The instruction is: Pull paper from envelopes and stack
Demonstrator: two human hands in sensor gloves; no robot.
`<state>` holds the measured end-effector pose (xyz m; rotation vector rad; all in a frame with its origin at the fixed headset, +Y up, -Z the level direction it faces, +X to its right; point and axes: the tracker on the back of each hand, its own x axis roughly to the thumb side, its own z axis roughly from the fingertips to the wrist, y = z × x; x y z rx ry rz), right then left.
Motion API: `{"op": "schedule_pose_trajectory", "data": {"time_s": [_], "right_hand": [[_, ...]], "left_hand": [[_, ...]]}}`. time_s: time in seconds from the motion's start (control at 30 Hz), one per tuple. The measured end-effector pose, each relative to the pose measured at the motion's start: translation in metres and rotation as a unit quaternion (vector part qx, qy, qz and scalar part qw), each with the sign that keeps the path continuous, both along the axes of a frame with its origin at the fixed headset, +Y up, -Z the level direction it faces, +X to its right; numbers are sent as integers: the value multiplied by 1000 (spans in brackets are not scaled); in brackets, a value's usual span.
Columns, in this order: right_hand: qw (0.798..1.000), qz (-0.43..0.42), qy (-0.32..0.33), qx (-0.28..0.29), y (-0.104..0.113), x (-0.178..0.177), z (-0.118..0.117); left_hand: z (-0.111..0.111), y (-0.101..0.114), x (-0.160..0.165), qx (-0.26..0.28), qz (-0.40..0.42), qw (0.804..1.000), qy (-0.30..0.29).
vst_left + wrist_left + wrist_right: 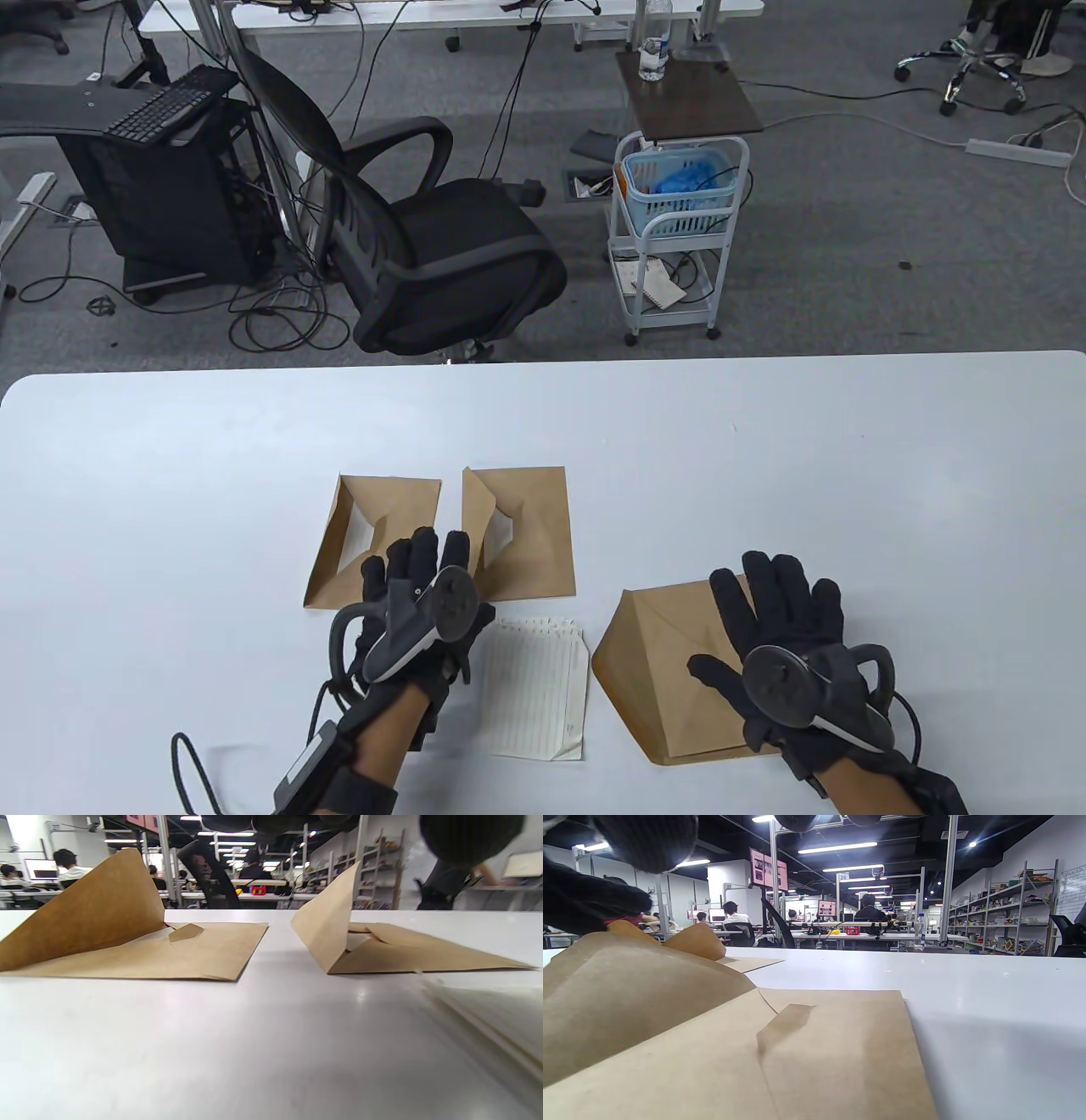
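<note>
Three brown envelopes lie on the white table point(764, 458), all with flaps raised. Two sit side by side at the back: the left envelope point(373, 543) point(169, 950) and the middle envelope point(530, 526) point(403, 955). A small stack of lined paper point(534, 688) lies in front of the middle one; its edge shows in the left wrist view point(488, 1018). My left hand point(428, 564) hovers with fingers spread just left of the paper, holding nothing. My right hand point(776, 590) rests flat on the third envelope point(662, 671) point(818, 1060), fingers spread.
A black office chair point(441, 246) and a white cart with a blue basket point(679, 195) stand beyond the table's far edge. Bare table surface lies to the left, right and back of the envelopes.
</note>
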<state>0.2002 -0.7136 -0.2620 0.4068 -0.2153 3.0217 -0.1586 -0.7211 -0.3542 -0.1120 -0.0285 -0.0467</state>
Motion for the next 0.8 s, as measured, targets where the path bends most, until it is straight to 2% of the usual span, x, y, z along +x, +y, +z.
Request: {"op": "schedule_pose_trajectory", "data": {"time_s": [0.13,0.33,0.53,0.73,0.8], "right_hand": [[1000,-1,-1,1,0,0,1],[1000,-3,-2,-2,0,1,0],[1000,-7,-6,-4,1,2,-1],[1000,-7,-8,-4,0,2,-2],[1000,-6,-8,-5,0,2,-2]], "left_hand": [[-26,-4,12,-29,-44,998,32],[-52,-13,22,-51,-56,994,77],[-66,-24,22,-73,-57,990,102],[-68,-32,25,-51,-91,990,93],[-68,-32,23,-51,-79,991,95]]}}
